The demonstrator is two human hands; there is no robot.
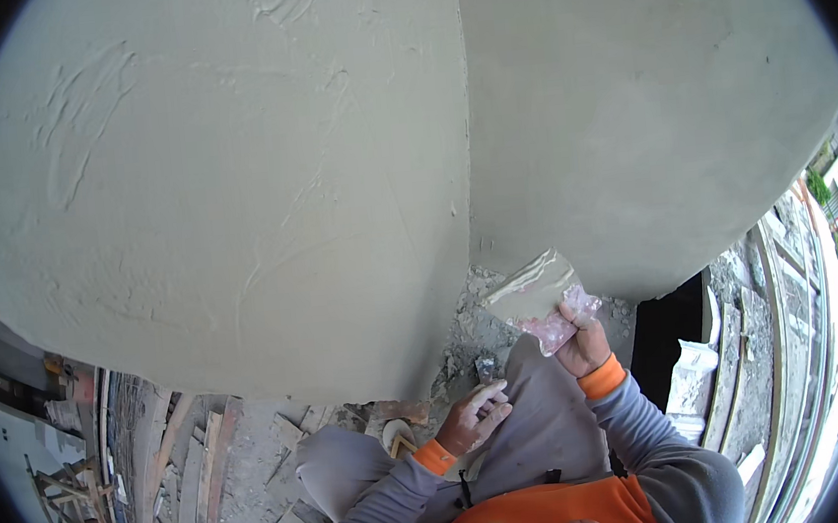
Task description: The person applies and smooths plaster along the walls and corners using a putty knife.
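My right hand [583, 343] is closed round the pink, plaster-smeared grip of a wide plastering scraper [527, 297]. Wet grey-white plaster lies in ridges along the scraper's far edge. The blade is held above my knee, near the foot of the wall corner and apart from the wall. Over my lap, my left hand [474, 416] holds nothing, its whitened fingers apart and slightly bent. In front of me rises a wall face [232, 178] coated in pale plaster, with raised smears at upper left. A smoother wall face [626, 124] meets it at a vertical corner.
Rubble and plaster crumbs [470, 332] lie at the corner's foot. Long wooden boards [210, 489] rest on the littered floor at left. At right are a dark opening [667, 344], a torn white sack [693, 377] and weathered planks [752, 362] along an outer edge.
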